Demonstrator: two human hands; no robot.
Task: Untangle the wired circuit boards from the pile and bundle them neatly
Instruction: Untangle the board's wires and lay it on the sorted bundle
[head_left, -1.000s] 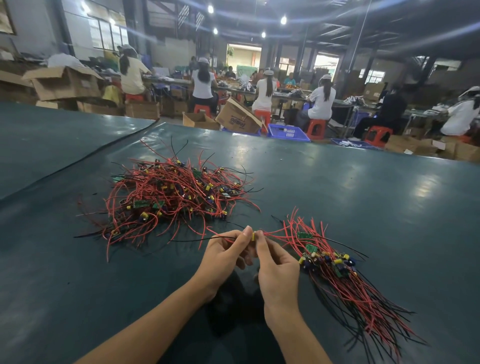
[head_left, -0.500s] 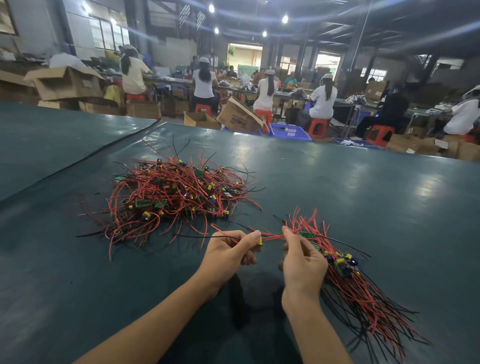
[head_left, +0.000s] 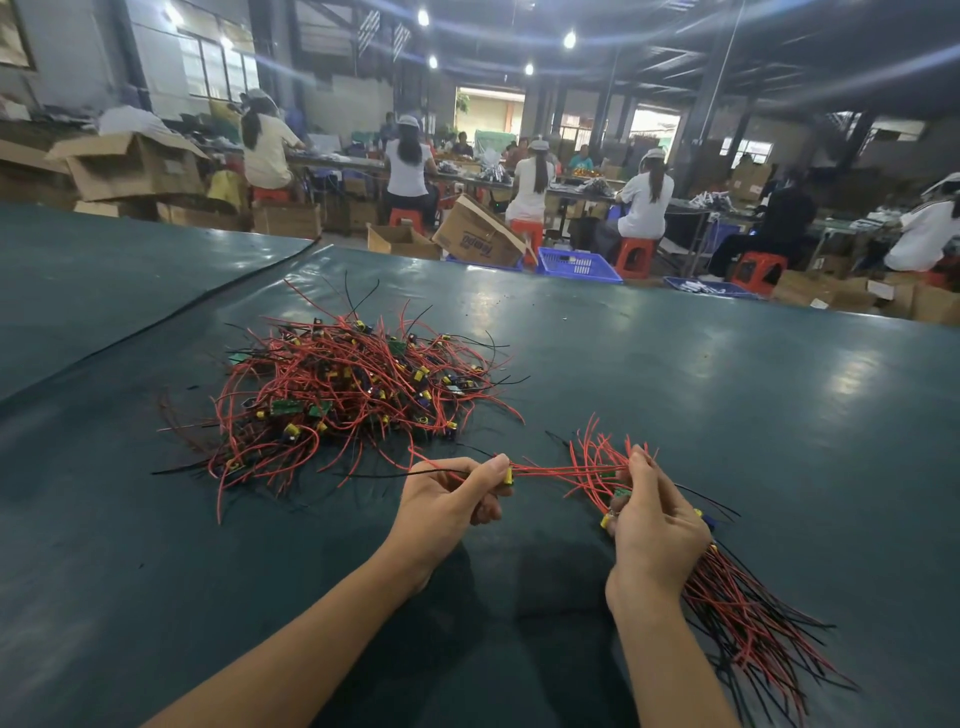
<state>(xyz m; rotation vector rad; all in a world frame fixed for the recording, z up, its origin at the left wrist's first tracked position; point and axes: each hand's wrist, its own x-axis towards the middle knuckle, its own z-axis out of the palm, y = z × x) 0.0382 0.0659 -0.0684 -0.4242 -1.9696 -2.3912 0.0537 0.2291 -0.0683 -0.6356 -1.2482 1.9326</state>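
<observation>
Worktop (head_left: 727, 415): dark green sheet, glossy under the ceiling lights, carrying everything below.
Room behind: people sit on red stools at far benches, with cardboard boxes (head_left: 478, 239) and a blue crate (head_left: 576, 265) on the floor just past the worktop's far edge.
Pile (head_left: 343, 395): a loose tangle of red and black leads with small green boards and yellow parts, lying left of centre on the worktop, apart from both hands.
Bundle (head_left: 743, 618): red and black leads lying roughly parallel, fanning toward the near right; its board end is under the right hand.
Right hand (head_left: 657, 535): fingers curled round the board end of the bundle, fingertips at the top closed on the upright red lead ends.
Left hand (head_left: 447, 509): thumb and forefinger clamped on one end of the single wired board (head_left: 566, 470), the other fingers curled under.
Single wired board: its red lead stretches nearly level from hand to hand, above the worktop; a black lead trails left past the left hand.
Yellow component (head_left: 507, 475): sits right at the left fingertips.
</observation>
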